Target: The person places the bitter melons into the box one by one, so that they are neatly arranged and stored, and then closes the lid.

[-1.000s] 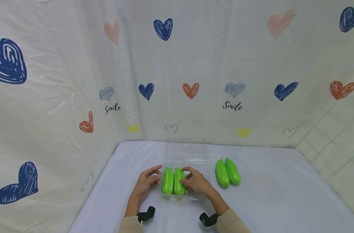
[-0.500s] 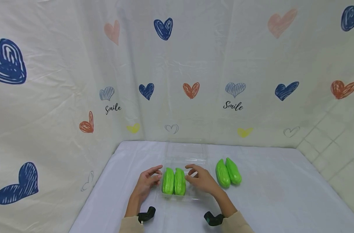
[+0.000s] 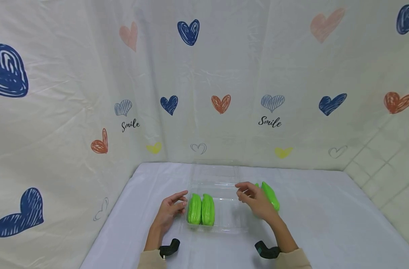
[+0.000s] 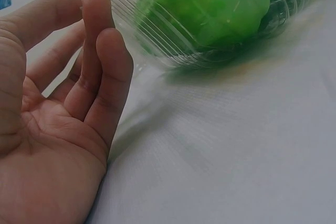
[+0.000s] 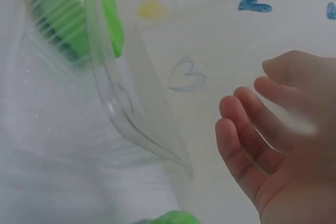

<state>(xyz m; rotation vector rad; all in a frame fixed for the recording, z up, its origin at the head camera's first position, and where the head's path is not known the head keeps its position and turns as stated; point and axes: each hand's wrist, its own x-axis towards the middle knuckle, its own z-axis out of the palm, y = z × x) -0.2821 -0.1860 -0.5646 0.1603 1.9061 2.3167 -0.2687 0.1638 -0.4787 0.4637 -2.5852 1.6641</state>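
Two bright green, ridged gourd-like vegetables (image 3: 194,209) lie side by side in the left part of a clear plastic clamshell box (image 3: 227,215). Beside the box's left wall is my left hand (image 3: 169,211); in the left wrist view its loosely bent fingertips (image 4: 98,9) are at the clear rim. My right hand (image 3: 258,201) hovers past the box's right side, fingers loosely bent, holding nothing. Behind it, a second pair of green vegetables (image 3: 271,196) lies on the table, one mostly hidden by the hand. In the right wrist view, a green vegetable's tip (image 5: 176,217) shows at the bottom.
The box's hinged lid (image 3: 214,173) stands raised at the back. A white cloth (image 3: 319,216) covers the table. Behind hangs a white curtain (image 3: 238,74) printed with hearts. Both wrists wear black cameras (image 3: 169,247).
My right hand has let go of the right-hand vegetable in the box and moved right, over to the loose pair. The left hand has stayed at the box's left side.
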